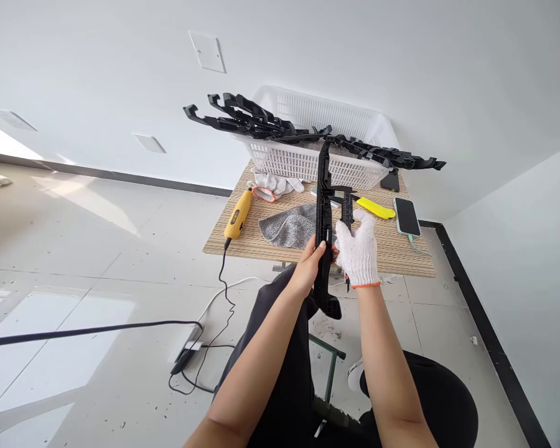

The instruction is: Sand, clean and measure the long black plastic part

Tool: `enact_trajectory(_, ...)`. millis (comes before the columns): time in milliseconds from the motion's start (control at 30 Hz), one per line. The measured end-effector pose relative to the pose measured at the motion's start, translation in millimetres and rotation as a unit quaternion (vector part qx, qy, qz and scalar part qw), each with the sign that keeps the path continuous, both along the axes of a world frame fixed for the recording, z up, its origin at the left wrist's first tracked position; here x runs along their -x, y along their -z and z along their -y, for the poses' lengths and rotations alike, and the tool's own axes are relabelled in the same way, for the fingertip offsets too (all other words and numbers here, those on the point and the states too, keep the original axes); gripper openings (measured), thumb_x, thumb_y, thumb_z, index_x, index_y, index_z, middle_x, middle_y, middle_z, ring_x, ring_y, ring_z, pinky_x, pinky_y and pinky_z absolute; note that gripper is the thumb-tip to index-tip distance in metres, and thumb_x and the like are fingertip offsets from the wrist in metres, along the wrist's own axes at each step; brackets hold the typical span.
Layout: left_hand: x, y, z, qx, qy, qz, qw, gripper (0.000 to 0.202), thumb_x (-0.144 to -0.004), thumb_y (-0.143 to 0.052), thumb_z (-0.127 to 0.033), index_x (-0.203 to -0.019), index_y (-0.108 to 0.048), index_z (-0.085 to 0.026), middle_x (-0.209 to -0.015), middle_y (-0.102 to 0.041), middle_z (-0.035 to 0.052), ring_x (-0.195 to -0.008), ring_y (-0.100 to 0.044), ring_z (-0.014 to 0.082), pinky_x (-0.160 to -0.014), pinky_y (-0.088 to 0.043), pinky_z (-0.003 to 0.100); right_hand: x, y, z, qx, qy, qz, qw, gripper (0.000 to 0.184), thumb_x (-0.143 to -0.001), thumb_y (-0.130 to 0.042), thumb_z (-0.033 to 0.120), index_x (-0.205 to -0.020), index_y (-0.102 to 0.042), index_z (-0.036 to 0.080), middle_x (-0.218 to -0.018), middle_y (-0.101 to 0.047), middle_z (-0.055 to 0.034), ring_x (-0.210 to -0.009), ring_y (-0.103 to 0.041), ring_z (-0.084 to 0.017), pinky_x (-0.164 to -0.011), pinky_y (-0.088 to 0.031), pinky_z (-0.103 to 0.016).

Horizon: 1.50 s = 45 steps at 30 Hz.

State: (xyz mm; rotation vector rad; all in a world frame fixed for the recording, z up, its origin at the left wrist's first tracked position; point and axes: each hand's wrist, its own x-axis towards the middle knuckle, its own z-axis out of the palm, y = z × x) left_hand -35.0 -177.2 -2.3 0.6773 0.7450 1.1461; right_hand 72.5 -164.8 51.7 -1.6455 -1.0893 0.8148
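A long black plastic part (324, 218) stands roughly upright in front of me, its lower end below the table edge. My bare left hand (310, 266) is wrapped round its lower half. In a white knitted glove, my right hand (358, 250) grips a black caliper (347, 208). The caliper's jaws reach left to the part's upper half; whether they touch it I cannot tell. Behind the part lies a grey cloth (289, 227). Right of the caliper is a yellow-handled utility knife (376, 208).
A white plastic basket (289, 160) at the table's back holds several black parts (261, 121) sticking out both sides. A yellow rotary tool (238, 214), a spare glove (277, 183) and a charging phone (406, 216) lie on the wooden table (401, 255). Cables and a power strip (186, 351) are on the floor.
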Motion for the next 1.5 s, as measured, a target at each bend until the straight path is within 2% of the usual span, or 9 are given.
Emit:
enact_trajectory(100, 0.0, 0.8, -0.3, -0.004, 0.001, 0.002, 1.000, 0.039, -0.083, -0.068, -0.046, -0.113, -0.061, -0.022, -0.096, -0.067, 0.0027, -0.097, -0.065, 0.0182, -0.082, -0.050, 0.027, 0.2, 0.5, -1.9, -0.001, 0.021, 0.026, 0.999, 0.040, -0.085, -0.061, 0.048, -0.116, -0.043, 0.029, -0.058, -0.057, 0.0069, -0.044, -0.056, -0.016, -0.040, -0.039, -0.023)
enact_trajectory(300, 0.2, 3.7, -1.3, -0.003, 0.015, 0.011, 1.000, 0.042, -0.084, -0.069, -0.047, -0.116, -0.059, -0.023, -0.093, -0.066, 0.0021, -0.084, -0.064, 0.0153, -0.074, -0.049, 0.025, 2.1, -5.9, -2.8, 0.001, 0.030, 0.046, 0.998, 0.038, -0.082, -0.064, 0.051, -0.104, -0.043, 0.028, -0.057, -0.057, 0.0068, -0.043, -0.057, -0.017, -0.041, -0.041, -0.024)
enact_trajectory(533, 0.3, 5.2, -2.4, -0.004, 0.023, 0.018, 1.000, 0.046, -0.084, -0.069, -0.047, -0.122, -0.057, -0.023, -0.095, -0.067, 0.0032, -0.086, -0.065, 0.0168, -0.075, -0.051, 0.028, -1.9, -0.1, -10.6, -0.006, 0.044, 0.097, 0.994, 0.043, -0.080, -0.065, 0.059, -0.102, -0.044, 0.028, -0.066, -0.060, 0.0039, -0.053, -0.059, -0.017, -0.048, -0.041, -0.025)
enact_trajectory(733, 0.1, 3.7, -2.1, 0.000, 0.021, 0.016, 1.000, 0.045, -0.084, -0.069, -0.047, -0.120, -0.057, -0.022, -0.095, -0.067, 0.0028, -0.084, -0.065, 0.0158, -0.074, -0.051, 0.027, 0.5, 5.2, -12.5, 0.003, 0.057, 0.080, 0.995, 0.051, -0.079, -0.066, 0.061, -0.109, -0.043, 0.027, -0.068, -0.060, 0.0032, -0.050, -0.057, -0.016, -0.047, -0.040, -0.026)
enact_trajectory(867, 0.0, 3.8, -2.3, -0.007, 0.021, 0.020, 1.000, 0.046, -0.085, -0.068, -0.046, -0.121, -0.055, -0.021, -0.094, -0.067, 0.0029, -0.086, -0.065, 0.0163, -0.075, -0.051, 0.027, 2.2, 4.6, -13.3, 0.021, 0.096, 0.105, 0.990, 0.047, -0.074, -0.071, 0.058, -0.096, -0.044, 0.026, -0.068, -0.062, 0.0035, -0.050, -0.060, -0.016, -0.049, -0.044, -0.026)
enact_trajectory(1000, -0.3, 5.9, -3.1, -0.005, 0.023, 0.029, 0.999, 0.045, -0.085, -0.068, -0.046, -0.120, -0.055, -0.021, -0.094, -0.067, 0.0031, -0.088, -0.065, 0.0167, -0.077, -0.051, 0.028, 2.8, -1.4, -12.6, 0.044, 0.108, 0.120, 0.986, 0.040, -0.075, -0.069, 0.056, -0.088, -0.046, 0.026, -0.062, -0.061, 0.0042, -0.047, -0.060, -0.017, -0.046, -0.045, -0.027)
enact_trajectory(1133, -0.9, 7.3, -3.8, 0.004, 0.021, 0.033, 0.999, 0.046, -0.084, -0.069, -0.046, -0.121, -0.056, -0.022, -0.094, -0.068, 0.0029, -0.088, -0.065, 0.0172, -0.077, -0.051, 0.028, 1.3, -4.9, -11.2, 0.074, 0.117, 0.116, 0.984, 0.041, -0.073, -0.070, 0.056, -0.092, -0.051, 0.025, -0.064, -0.065, 0.0013, -0.047, -0.061, -0.019, -0.043, -0.045, -0.028)
enact_trajectory(1333, -1.2, 6.5, -3.9, 0.001, 0.019, 0.040, 0.999, 0.048, -0.083, -0.071, -0.046, -0.120, -0.056, -0.021, -0.093, -0.067, 0.0031, -0.087, -0.065, 0.0163, -0.077, -0.051, 0.027, -2.0, -0.7, -7.8, 0.043, 0.097, 0.121, 0.987, 0.054, -0.078, -0.067, 0.053, -0.121, -0.053, 0.023, -0.067, -0.069, 0.0015, -0.052, -0.063, -0.020, -0.054, -0.048, -0.030)
enact_trajectory(1500, -0.3, 6.3, -3.6, 0.009, 0.018, 0.025, 0.999, 0.049, -0.082, -0.071, -0.046, -0.122, -0.056, -0.022, -0.092, -0.066, 0.0016, -0.078, -0.062, 0.0130, -0.078, -0.052, 0.028, 0.1, -6.0, -0.6, -0.002, 0.060, 0.146, 0.988, 0.037, -0.084, -0.060, 0.054, -0.106, -0.061, 0.024, -0.068, -0.070, 0.0038, -0.051, -0.064, -0.017, -0.061, -0.047, -0.029)
